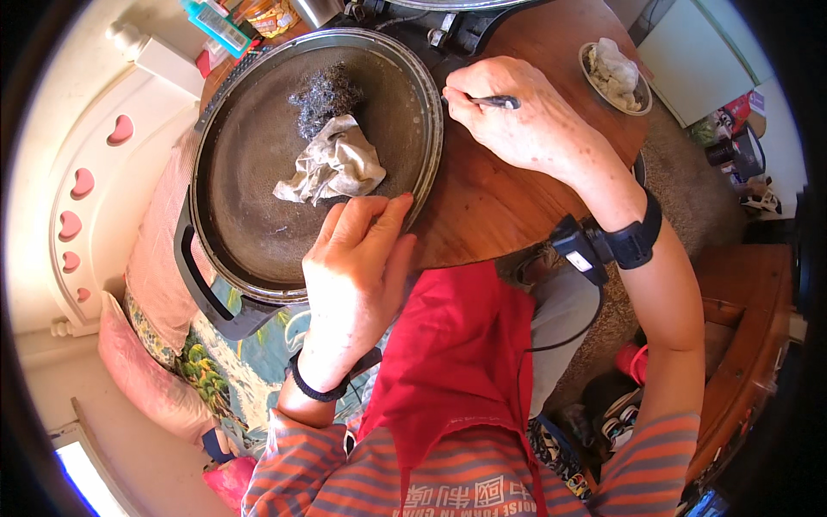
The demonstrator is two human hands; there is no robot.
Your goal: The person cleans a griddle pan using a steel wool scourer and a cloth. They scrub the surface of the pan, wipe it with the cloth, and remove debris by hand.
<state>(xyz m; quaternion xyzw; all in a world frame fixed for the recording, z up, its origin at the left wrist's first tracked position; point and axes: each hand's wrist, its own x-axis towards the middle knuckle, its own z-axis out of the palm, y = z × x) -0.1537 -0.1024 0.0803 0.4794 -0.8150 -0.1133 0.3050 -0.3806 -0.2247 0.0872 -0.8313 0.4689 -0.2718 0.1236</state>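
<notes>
A large round dark electric-griddle-like pan (250, 155) with a metal rim lies at the left of the wooden table. My left hand (353, 263) grips its near right rim, fingers bent over the edge and thumb outside. In my right hand (525, 121), beside the pan's right rim, is a thin black-handled tool (497, 102); its working end is hidden by my fingers. A crumpled grey-stained cloth (336, 164) lies inside the pan. Touching its far side is a wiry metal scouring pad (323, 95).
A bowl (637, 105) with a crumpled whitish cloth stands at the table's far right. Behind the pan are a turquoise bottle (220, 30) and another black appliance (457, 30). The pan's black handle (198, 276) juts out over the bed. A wooden cabinet (741, 302) stands at right.
</notes>
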